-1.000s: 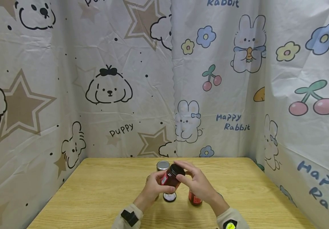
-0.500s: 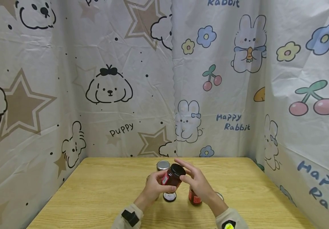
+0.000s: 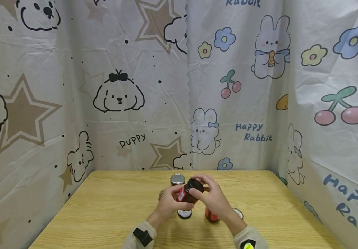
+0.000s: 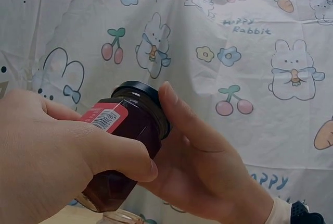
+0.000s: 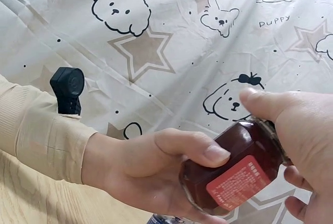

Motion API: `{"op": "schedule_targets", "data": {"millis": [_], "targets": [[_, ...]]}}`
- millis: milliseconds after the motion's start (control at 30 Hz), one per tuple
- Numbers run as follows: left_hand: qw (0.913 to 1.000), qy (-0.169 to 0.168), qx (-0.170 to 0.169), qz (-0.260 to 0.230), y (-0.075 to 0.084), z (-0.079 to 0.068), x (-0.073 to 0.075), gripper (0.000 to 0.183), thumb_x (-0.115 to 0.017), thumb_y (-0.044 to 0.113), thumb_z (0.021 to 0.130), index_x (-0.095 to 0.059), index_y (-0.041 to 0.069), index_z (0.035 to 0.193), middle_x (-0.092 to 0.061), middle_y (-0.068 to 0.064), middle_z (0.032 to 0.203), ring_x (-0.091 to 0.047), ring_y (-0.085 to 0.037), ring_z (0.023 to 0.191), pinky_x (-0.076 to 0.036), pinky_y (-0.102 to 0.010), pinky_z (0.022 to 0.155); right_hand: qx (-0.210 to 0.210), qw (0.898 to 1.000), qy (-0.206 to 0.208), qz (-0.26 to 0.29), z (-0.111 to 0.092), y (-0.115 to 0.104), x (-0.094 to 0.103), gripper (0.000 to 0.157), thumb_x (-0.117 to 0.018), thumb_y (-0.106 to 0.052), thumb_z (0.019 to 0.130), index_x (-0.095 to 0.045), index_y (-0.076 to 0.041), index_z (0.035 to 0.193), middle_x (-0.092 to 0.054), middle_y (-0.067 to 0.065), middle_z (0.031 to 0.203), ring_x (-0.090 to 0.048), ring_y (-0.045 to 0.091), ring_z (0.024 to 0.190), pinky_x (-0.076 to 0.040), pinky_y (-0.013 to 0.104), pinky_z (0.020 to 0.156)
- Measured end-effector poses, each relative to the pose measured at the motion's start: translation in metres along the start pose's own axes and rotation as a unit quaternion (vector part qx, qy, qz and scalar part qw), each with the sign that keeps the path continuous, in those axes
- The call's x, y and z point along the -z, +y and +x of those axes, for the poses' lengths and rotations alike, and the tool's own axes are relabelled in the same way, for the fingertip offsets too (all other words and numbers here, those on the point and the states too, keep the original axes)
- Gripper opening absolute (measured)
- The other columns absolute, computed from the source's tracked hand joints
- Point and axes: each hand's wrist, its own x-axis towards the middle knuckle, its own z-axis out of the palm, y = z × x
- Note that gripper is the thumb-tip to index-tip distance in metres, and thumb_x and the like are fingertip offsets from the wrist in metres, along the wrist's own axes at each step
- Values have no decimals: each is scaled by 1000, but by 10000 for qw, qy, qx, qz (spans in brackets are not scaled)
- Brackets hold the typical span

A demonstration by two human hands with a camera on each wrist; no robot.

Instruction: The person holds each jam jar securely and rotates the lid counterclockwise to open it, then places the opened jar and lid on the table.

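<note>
A dark red glass jar [image 3: 185, 196] with a red label is tilted above the table, its black lid [image 3: 196, 185] toward the upper right. My left hand [image 3: 167, 201] grips the jar's body, thumb across the near side. Around the lid curl the thumb and fingers of my right hand [image 3: 215, 200]. In the left wrist view the lid [image 4: 138, 88] sits at the jar's mouth, with the right thumb at its edge. The right wrist view shows the label [image 5: 239, 182] facing out, while the right hand [image 5: 312, 130] covers most of the lid.
A silver-lidded jar [image 3: 177, 179] stands behind the hands. On the wooden table [image 3: 110, 207] lies a white disc with a dark rim [image 3: 184, 214]. A red-labelled jar [image 3: 212, 216] is partly hidden by the right hand; a pale round lid [image 3: 238, 213] lies beside the right wrist.
Half a second ago the right fingers were straighter and lifted off the lid; now they curl round it. The jar has shifted slightly right in the left hand's grip.
</note>
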Motion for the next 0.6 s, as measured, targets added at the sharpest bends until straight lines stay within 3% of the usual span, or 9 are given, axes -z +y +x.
{"op": "schedule_targets", "data": {"millis": [167,400,600], "targets": [[10000,1,79,-15,1,0,0,57,-78,1,72,-56,-1,124,-63,-15,109,-63,-25,93,-53,-38,74,20,9998,-211,20,0,-5,6,38,-73,-35,80,-61,-29,116,-58,-3,110,-51,19,100,-43,41,84],[9996,87,248,60,4,1,2,58,-78,-2,70,-57,1,124,-62,-14,111,-62,-25,95,-52,-37,77,31,9980,-626,-64,-6,-41,14,35,-67,-21,87,-60,-19,121,-54,-1,124,-48,25,107,-40,44,84],[9995,19,303,-56,1,0,2,57,-77,-2,70,-57,-1,123,-63,-14,109,-63,-24,92,-53,-36,74,85,9955,-921,-194,-6,-38,18,36,-64,-21,89,-57,-20,125,-53,-2,125,-46,25,106,-39,41,79]]}}
